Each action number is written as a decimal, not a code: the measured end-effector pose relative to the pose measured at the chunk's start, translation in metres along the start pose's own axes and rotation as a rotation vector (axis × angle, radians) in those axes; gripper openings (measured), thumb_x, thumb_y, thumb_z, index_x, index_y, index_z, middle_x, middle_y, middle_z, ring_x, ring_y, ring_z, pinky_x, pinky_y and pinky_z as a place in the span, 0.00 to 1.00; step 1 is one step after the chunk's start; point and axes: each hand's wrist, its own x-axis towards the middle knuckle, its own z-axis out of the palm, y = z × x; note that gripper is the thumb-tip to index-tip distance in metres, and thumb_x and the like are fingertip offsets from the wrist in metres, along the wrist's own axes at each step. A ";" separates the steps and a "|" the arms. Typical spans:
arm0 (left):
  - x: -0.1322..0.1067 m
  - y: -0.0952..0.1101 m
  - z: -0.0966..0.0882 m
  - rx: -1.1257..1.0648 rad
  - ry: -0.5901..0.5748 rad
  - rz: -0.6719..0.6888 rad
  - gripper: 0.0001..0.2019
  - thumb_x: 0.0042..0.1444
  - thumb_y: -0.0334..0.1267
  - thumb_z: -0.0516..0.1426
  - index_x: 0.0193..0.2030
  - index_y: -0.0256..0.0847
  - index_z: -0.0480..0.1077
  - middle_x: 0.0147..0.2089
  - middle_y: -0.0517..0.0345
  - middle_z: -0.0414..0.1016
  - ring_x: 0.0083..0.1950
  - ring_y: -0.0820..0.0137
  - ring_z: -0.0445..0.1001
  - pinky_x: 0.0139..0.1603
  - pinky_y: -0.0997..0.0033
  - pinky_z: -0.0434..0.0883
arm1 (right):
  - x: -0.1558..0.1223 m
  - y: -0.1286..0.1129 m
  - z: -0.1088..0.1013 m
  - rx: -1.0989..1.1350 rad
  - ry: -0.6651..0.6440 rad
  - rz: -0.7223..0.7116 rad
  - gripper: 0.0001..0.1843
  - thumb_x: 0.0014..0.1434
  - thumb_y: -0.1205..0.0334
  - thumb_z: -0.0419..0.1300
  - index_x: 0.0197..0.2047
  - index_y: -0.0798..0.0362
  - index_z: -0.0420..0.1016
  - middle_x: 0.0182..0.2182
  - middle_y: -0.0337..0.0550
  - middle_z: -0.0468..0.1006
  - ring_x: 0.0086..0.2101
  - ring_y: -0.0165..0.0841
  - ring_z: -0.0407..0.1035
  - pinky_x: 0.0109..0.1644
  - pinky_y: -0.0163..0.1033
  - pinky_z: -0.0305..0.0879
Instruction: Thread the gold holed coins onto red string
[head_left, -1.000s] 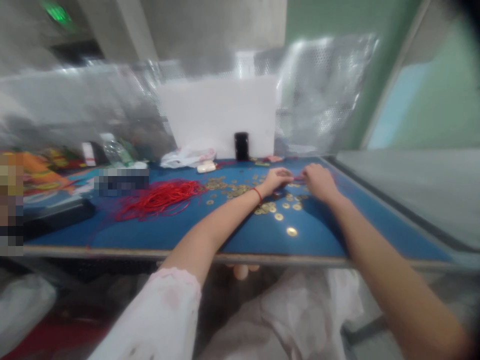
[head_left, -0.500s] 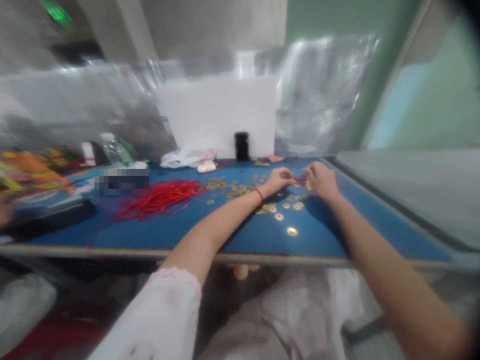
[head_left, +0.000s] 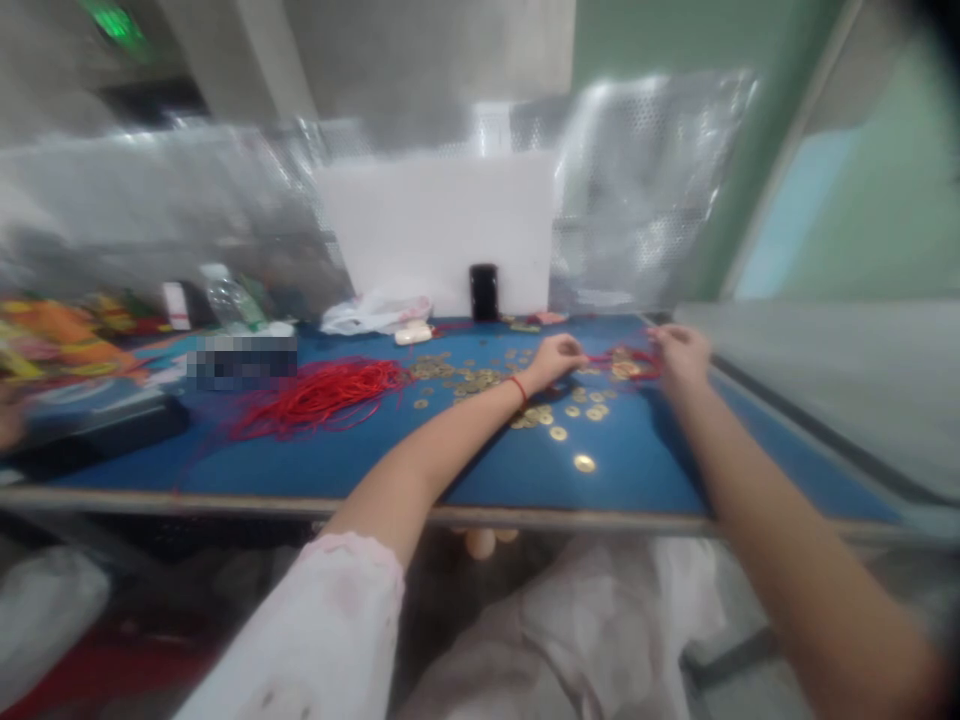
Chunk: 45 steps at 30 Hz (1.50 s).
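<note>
My left hand (head_left: pixel 555 362) is closed in a pinch on a red cord (head_left: pixel 598 358) above the right part of the blue tabletop (head_left: pixel 480 470). A few gold coins (head_left: pixel 625 368) sit along that cord, between my two hands. To the right, my right hand (head_left: pixel 684 360) is also closed, its fingertips on the far side of the cord; blur hides the exact grip. Loose gold coins with holes (head_left: pixel 484 380) are scattered beside and beyond my left forearm. A heap of red cords (head_left: pixel 326 398) lies to the left.
A dark phone (head_left: pixel 484 292) stands upright against a white board (head_left: pixel 442 220) at the back. White plastic (head_left: pixel 375 316) and a small white case (head_left: pixel 413 333) lie left of it. Farther left are a clear bottle (head_left: pixel 229 300), a black box (head_left: pixel 124 435) and part of another person's hand (head_left: pixel 9 418).
My right hand has moved right, away from my left hand. More of the red cord and its coins now shows between them. My left hand has stayed nearly still.
</note>
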 end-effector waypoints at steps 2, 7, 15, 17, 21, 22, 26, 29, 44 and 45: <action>0.000 0.000 0.000 -0.010 0.004 -0.019 0.13 0.38 0.30 0.67 0.27 0.34 0.66 0.25 0.62 0.71 0.28 0.77 0.69 0.34 0.74 0.65 | 0.000 -0.001 -0.001 -0.043 0.095 -0.021 0.13 0.51 0.58 0.58 0.41 0.53 0.66 0.39 0.52 0.74 0.38 0.41 0.70 0.41 0.48 0.68; 0.000 -0.001 0.001 -0.026 -0.025 -0.042 0.14 0.36 0.30 0.68 0.27 0.34 0.67 0.25 0.61 0.72 0.28 0.76 0.70 0.35 0.74 0.66 | -0.017 -0.015 0.004 -0.367 -0.032 -0.485 0.27 0.51 0.62 0.58 0.55 0.57 0.66 0.54 0.58 0.70 0.52 0.46 0.65 0.55 0.52 0.60; -0.002 0.003 -0.001 -0.052 -0.044 -0.065 0.14 0.36 0.31 0.67 0.28 0.33 0.68 0.23 0.62 0.72 0.25 0.77 0.68 0.30 0.76 0.63 | -0.037 -0.019 0.017 -0.725 -0.580 -0.751 0.07 0.57 0.59 0.59 0.35 0.51 0.77 0.34 0.45 0.80 0.38 0.40 0.70 0.42 0.41 0.61; -0.002 0.004 -0.001 -0.063 -0.048 -0.076 0.14 0.36 0.30 0.67 0.29 0.33 0.67 0.24 0.62 0.72 0.25 0.78 0.68 0.30 0.76 0.63 | -0.036 -0.018 0.015 -0.749 -0.586 -0.724 0.07 0.56 0.59 0.60 0.36 0.51 0.78 0.34 0.44 0.80 0.37 0.39 0.70 0.40 0.40 0.60; -0.002 0.003 0.000 -0.075 -0.039 -0.100 0.14 0.36 0.28 0.67 0.30 0.34 0.68 0.24 0.62 0.72 0.25 0.77 0.69 0.30 0.76 0.64 | -0.037 -0.020 0.012 -0.792 -0.579 -0.650 0.06 0.55 0.61 0.61 0.35 0.51 0.78 0.32 0.44 0.80 0.33 0.37 0.71 0.36 0.37 0.58; -0.002 0.003 0.000 -0.074 -0.039 -0.107 0.14 0.37 0.28 0.67 0.30 0.34 0.68 0.24 0.62 0.72 0.25 0.77 0.69 0.30 0.76 0.64 | -0.037 -0.021 0.011 -0.793 -0.584 -0.627 0.06 0.55 0.62 0.61 0.35 0.51 0.78 0.31 0.43 0.80 0.32 0.36 0.71 0.35 0.37 0.58; -0.002 0.003 -0.001 -0.095 -0.070 -0.131 0.13 0.38 0.28 0.67 0.30 0.33 0.68 0.24 0.61 0.73 0.25 0.76 0.70 0.30 0.75 0.65 | -0.040 -0.025 0.010 -0.812 -0.617 -0.582 0.05 0.54 0.63 0.60 0.32 0.51 0.77 0.29 0.42 0.80 0.30 0.35 0.71 0.32 0.36 0.56; -0.002 0.003 -0.001 -0.117 -0.097 -0.137 0.13 0.39 0.29 0.67 0.31 0.33 0.69 0.25 0.61 0.73 0.26 0.76 0.70 0.32 0.74 0.66 | -0.040 -0.027 0.009 -0.831 -0.625 -0.581 0.06 0.55 0.62 0.59 0.31 0.50 0.78 0.28 0.42 0.79 0.30 0.35 0.70 0.31 0.36 0.55; -0.002 0.003 -0.003 -0.089 -0.176 -0.107 0.16 0.40 0.39 0.68 0.34 0.31 0.74 0.27 0.58 0.74 0.27 0.76 0.68 0.32 0.74 0.64 | -0.042 -0.035 0.007 -0.962 -0.512 -0.592 0.13 0.60 0.56 0.57 0.39 0.48 0.83 0.31 0.44 0.82 0.32 0.36 0.72 0.33 0.36 0.56; -0.003 0.004 -0.003 -0.086 -0.166 -0.108 0.15 0.40 0.39 0.68 0.33 0.31 0.75 0.27 0.57 0.74 0.27 0.76 0.68 0.32 0.74 0.64 | -0.042 -0.036 0.007 -0.978 -0.509 -0.592 0.13 0.60 0.56 0.57 0.40 0.47 0.83 0.32 0.44 0.82 0.32 0.36 0.72 0.33 0.36 0.56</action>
